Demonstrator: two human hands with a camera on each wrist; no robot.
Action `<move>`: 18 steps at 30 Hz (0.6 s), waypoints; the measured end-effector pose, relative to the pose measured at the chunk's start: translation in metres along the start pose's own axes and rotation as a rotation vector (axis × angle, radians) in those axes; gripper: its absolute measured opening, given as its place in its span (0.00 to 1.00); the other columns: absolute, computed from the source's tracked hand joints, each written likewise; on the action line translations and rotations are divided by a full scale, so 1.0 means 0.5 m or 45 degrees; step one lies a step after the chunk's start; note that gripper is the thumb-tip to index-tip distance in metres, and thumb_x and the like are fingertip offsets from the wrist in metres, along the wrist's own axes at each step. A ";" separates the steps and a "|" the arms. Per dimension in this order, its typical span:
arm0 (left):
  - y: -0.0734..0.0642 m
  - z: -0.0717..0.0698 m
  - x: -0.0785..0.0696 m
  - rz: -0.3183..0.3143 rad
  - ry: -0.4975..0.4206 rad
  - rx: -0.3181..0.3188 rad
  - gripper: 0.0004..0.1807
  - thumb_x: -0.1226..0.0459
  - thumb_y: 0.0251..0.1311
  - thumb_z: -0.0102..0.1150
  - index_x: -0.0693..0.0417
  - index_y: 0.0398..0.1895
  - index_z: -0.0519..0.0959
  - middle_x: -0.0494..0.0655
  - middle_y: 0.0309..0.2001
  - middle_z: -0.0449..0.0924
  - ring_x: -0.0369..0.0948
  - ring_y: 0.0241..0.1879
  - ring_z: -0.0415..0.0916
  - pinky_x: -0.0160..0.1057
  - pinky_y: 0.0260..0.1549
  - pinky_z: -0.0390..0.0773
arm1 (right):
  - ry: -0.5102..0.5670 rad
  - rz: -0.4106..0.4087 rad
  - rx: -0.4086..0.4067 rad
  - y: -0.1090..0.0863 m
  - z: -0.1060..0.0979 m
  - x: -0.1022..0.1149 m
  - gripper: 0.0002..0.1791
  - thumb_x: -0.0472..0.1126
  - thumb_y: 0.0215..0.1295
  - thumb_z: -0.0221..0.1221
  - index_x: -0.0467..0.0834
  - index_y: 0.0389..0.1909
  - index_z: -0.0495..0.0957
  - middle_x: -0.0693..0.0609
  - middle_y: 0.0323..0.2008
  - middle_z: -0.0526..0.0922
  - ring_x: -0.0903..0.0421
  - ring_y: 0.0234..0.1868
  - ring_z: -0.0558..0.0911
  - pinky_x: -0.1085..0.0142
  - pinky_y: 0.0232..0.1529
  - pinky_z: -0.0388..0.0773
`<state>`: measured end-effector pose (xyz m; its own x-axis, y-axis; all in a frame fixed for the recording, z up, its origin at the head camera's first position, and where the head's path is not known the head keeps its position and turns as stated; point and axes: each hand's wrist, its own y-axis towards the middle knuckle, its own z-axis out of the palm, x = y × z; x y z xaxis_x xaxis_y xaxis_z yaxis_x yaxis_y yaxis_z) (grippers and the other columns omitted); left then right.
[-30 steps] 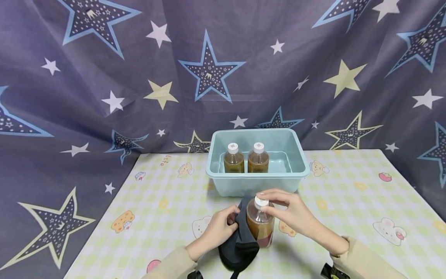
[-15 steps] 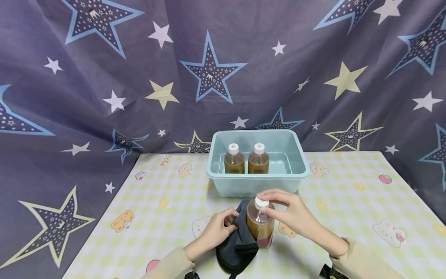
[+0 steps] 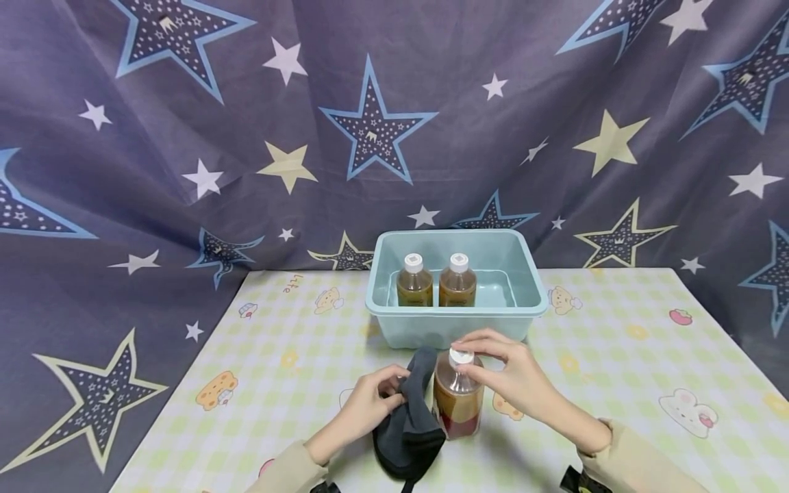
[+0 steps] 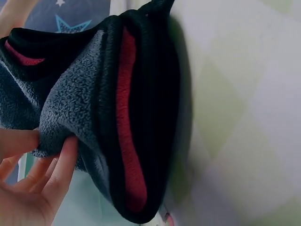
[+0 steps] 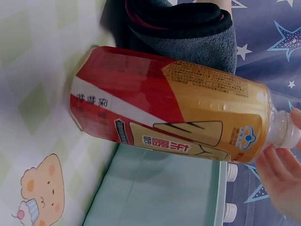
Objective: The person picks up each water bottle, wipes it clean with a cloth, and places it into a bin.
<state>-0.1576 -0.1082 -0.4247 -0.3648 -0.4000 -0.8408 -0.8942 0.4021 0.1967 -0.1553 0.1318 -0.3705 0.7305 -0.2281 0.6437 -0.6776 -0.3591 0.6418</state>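
A drink bottle (image 3: 459,411) with a white cap stands upright on the checked tablecloth; its red and gold label (image 5: 188,89) shows in the right wrist view. My right hand (image 3: 514,370) pinches the cap between thumb and fingers. Just left of the bottle, my left hand (image 3: 368,411) pinches a dark grey fleecy cloth (image 3: 409,418). Black edging and a strip of red inner side show on the folded cloth (image 4: 75,94) in the left wrist view. Its lower end droops close over the table.
Behind the bottle stands a light blue plastic bin (image 3: 456,329). Inside it, on the left, are two similar bottles (image 3: 415,284) with white caps. A dark curtain with stars (image 3: 246,137) hangs behind the table (image 3: 296,342).
My left hand and the cloth have shifted left, away from the bottle's side, uncovering more of its label. The bottle has moved very slightly left, with my right hand still on its cap.
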 end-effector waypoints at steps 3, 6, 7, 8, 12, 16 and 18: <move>-0.005 -0.011 -0.031 -0.001 -0.017 -0.007 0.15 0.78 0.46 0.57 0.61 0.39 0.77 0.50 0.23 0.72 0.38 0.23 0.72 0.34 0.26 0.72 | 0.006 -0.019 0.034 0.001 -0.003 0.002 0.16 0.28 0.46 0.63 0.37 0.40 0.79 0.47 0.41 0.78 0.57 0.44 0.76 0.74 0.42 0.71; -0.009 -0.020 -0.054 -0.010 -0.022 -0.011 0.15 0.79 0.46 0.57 0.62 0.39 0.76 0.52 0.24 0.72 0.40 0.24 0.73 0.34 0.27 0.72 | 0.018 -0.013 0.078 0.003 -0.007 0.004 0.16 0.28 0.49 0.61 0.37 0.41 0.79 0.47 0.42 0.78 0.57 0.46 0.75 0.74 0.46 0.70; -0.010 -0.022 -0.057 -0.016 -0.024 -0.013 0.15 0.79 0.46 0.57 0.63 0.39 0.76 0.52 0.24 0.72 0.41 0.25 0.73 0.35 0.27 0.72 | 0.023 -0.009 0.096 0.003 -0.009 0.004 0.16 0.28 0.50 0.61 0.37 0.42 0.78 0.47 0.43 0.78 0.57 0.47 0.75 0.74 0.46 0.69; -0.011 -0.024 -0.060 -0.019 -0.022 -0.015 0.15 0.79 0.46 0.57 0.63 0.40 0.76 0.52 0.24 0.72 0.41 0.25 0.73 0.35 0.27 0.72 | 0.030 -0.008 0.115 0.003 -0.010 0.004 0.16 0.29 0.50 0.60 0.37 0.43 0.78 0.47 0.44 0.77 0.57 0.47 0.75 0.74 0.47 0.69; -0.015 -0.029 -0.061 -0.024 -0.019 -0.021 0.15 0.79 0.46 0.56 0.63 0.40 0.76 0.51 0.24 0.72 0.41 0.25 0.74 0.34 0.27 0.72 | 0.069 -0.004 0.212 0.005 -0.018 0.003 0.15 0.29 0.54 0.57 0.37 0.45 0.76 0.46 0.47 0.76 0.57 0.51 0.73 0.73 0.49 0.67; -0.011 -0.023 -0.018 -0.024 -0.027 -0.022 0.16 0.78 0.47 0.57 0.59 0.41 0.76 0.47 0.24 0.72 0.37 0.25 0.74 0.34 0.27 0.72 | 0.079 0.005 0.294 0.006 -0.025 0.003 0.15 0.29 0.57 0.54 0.38 0.47 0.75 0.47 0.49 0.75 0.58 0.54 0.70 0.73 0.51 0.66; -0.010 -0.018 0.002 -0.018 -0.032 -0.024 0.17 0.77 0.47 0.57 0.57 0.42 0.76 0.45 0.24 0.72 0.36 0.25 0.74 0.34 0.28 0.73 | 0.077 0.021 0.322 0.006 -0.027 0.005 0.16 0.30 0.59 0.53 0.39 0.48 0.75 0.47 0.50 0.74 0.57 0.55 0.69 0.73 0.52 0.65</move>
<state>-0.1558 -0.1183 -0.4221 -0.3457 -0.3847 -0.8558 -0.9041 0.3808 0.1940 -0.1566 0.1426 -0.3614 0.7081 -0.1841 0.6817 -0.6410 -0.5725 0.5112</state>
